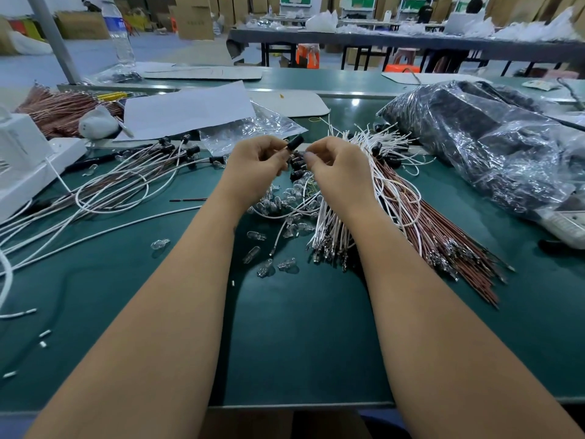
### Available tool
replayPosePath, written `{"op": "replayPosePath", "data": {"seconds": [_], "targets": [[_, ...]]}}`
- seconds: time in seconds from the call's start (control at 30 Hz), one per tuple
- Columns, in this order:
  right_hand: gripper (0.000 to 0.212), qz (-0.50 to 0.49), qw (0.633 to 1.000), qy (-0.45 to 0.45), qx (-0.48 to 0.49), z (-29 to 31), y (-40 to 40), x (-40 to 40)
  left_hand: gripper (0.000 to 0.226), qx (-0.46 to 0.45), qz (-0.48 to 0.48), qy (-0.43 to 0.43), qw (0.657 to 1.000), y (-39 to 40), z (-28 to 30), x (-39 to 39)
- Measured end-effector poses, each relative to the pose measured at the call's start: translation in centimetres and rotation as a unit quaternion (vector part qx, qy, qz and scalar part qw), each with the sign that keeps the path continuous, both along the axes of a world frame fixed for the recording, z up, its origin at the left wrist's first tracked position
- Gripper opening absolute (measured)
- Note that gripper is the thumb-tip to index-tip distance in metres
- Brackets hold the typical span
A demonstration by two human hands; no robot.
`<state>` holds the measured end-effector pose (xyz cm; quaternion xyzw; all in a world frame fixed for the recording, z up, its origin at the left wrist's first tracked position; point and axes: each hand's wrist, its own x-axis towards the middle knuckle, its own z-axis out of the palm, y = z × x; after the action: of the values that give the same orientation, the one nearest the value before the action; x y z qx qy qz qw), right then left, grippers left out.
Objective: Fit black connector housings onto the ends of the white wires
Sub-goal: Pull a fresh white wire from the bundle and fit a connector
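Pinching a black connector housing, small, cylindrical and matte, the left hand holds it raised above the green table. Right hand fingers curled, apparently pinching a white wire; grip unclear. White wires bundle lies just right.

Two bare forearms in shot, no sleeves showing anywhere up to the frame edge. The left hand and right hand wear no gloves, rings or watch. Short, plain fingernails on view.
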<state>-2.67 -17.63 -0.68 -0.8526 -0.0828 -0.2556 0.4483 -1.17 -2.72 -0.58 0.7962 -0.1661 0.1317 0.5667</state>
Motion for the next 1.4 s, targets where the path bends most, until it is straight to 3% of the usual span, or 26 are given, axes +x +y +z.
{"op": "replayPosePath", "data": {"seconds": [0.13,0.2,0.57,0.77,0.87,1.03,1.17,1.4], "targets": [[0.028,0.096,0.976,0.057,-0.189,-0.1,0.4,-0.5,0.010,0.021,0.071,-0.006,0.997,0.5,-0.8,1.0],[0.027,0.103,0.956,0.088,-0.259,-0.2,0.6,-0.5,0.010,0.025,0.086,0.001,0.996,0.6,-1.1,1.2],[0.015,0.083,0.955,0.087,-0.270,-0.1,0.9,-0.7,0.013,0.065,0.083,0.006,0.994,0.3,-1.4,1.2],[0.013,0.099,0.967,0.054,-0.230,-0.2,0.7,-0.7,0.011,0.061,0.081,0.005,0.995,0.1,-1.3,1.1],[0.017,0.067,0.984,0.040,-0.162,-0.3,0.7,-0.5,0.011,0.058,0.070,0.009,0.996,0.2,-1.4,1.1],[0.004,-0.009,0.997,0.037,0.071,0.4,-0.3,-0.1,0.015,0.042,0.040,0.016,0.998,0.2,-1.2,0.8],[0.009,0.038,0.954,0.089,0.282,0.8,-0.7,-0.2,0.012,0.033,0.011,0.012,0.999,0.0,-0.9,0.4],[0.011,0.079,0.912,0.118,0.385,1.0,-0.6,-0.2,0.011,0.035,0.001,0.016,0.999,-0.3,-0.8,0.1]]}}
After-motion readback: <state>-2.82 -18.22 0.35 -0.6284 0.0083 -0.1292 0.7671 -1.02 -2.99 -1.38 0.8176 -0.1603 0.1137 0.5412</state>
